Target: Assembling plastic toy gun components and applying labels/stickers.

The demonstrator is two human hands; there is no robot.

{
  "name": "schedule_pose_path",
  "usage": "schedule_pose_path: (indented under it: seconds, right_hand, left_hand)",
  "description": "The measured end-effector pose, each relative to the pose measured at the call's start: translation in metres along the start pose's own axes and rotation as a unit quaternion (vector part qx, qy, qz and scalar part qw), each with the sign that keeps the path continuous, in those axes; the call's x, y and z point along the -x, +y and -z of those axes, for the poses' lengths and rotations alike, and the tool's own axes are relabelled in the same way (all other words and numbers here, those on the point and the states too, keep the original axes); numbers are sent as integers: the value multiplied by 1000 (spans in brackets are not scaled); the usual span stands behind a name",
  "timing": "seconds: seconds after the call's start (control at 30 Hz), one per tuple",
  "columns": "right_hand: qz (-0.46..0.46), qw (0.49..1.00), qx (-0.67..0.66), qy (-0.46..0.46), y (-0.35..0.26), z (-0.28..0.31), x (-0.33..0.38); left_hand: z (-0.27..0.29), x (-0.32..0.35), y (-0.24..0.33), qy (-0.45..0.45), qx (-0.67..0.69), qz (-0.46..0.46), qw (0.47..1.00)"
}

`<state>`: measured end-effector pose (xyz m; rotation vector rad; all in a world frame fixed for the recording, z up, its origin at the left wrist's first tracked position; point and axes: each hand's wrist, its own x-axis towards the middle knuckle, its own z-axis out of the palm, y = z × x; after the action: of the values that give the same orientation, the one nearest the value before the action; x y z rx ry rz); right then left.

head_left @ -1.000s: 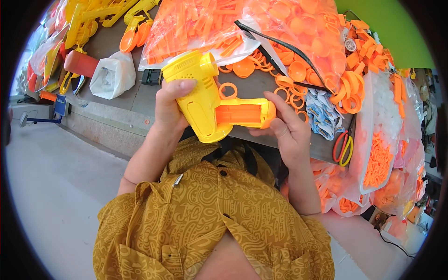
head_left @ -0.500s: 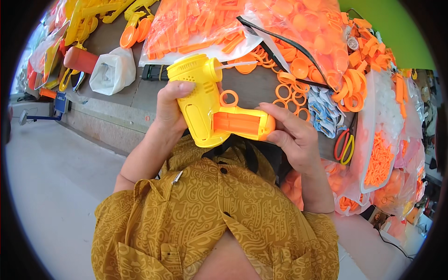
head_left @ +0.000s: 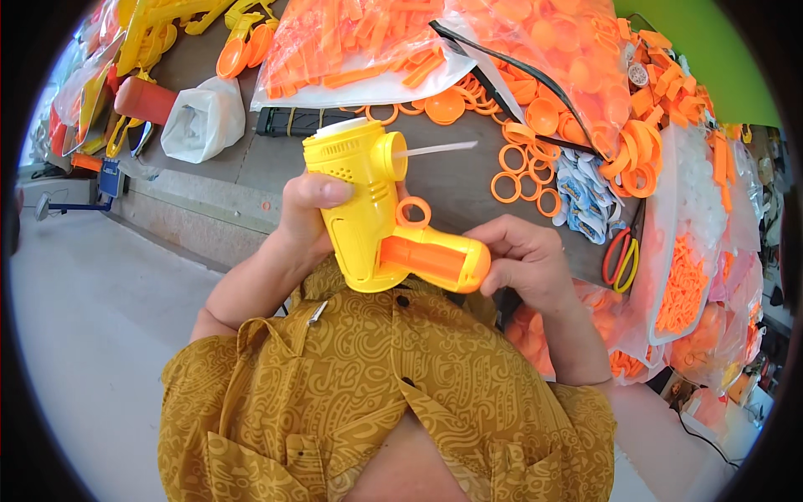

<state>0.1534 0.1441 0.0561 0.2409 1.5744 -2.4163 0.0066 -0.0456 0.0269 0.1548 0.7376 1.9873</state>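
Observation:
A yellow plastic toy gun (head_left: 361,226) is held up in front of my chest. My left hand (head_left: 309,205) is closed around its body, with the thumb on the near side. Its handle points right and has an orange recess (head_left: 422,261) on the side facing me. An orange ring (head_left: 413,212) sits where a trigger would be. From the round nozzle a thin, clear whitish strand (head_left: 439,149) sticks out to the right. At the handle's rounded end is my right hand (head_left: 531,261), its thumb and fingers bent against it. The fingertips are partly hidden behind the handle.
Beyond my hands, the grey table holds bags of orange parts (head_left: 368,42), loose orange rings (head_left: 506,186) and blue-white labels (head_left: 583,197). Scissors (head_left: 619,259) lie at the right, by a clear bin (head_left: 679,284). A white bag (head_left: 203,121) stands at the left.
The toy gun has come lower and tilted, so its white round end now shows and the handle slopes down to the right. My right hand has shifted down slightly, its grip looser on the handle end.

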Motion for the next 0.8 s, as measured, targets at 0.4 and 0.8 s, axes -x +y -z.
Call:
schedule_pose_path:
  seconds: [0.4, 0.8]
  right_hand:
    - [152, 845, 408, 311, 19, 23, -3]
    - [286, 670, 644, 236, 18, 27, -15]
  left_hand:
    - [16, -7, 16, 89, -105, -97, 986]
    - [7, -9, 3, 69, -103, -59, 991]
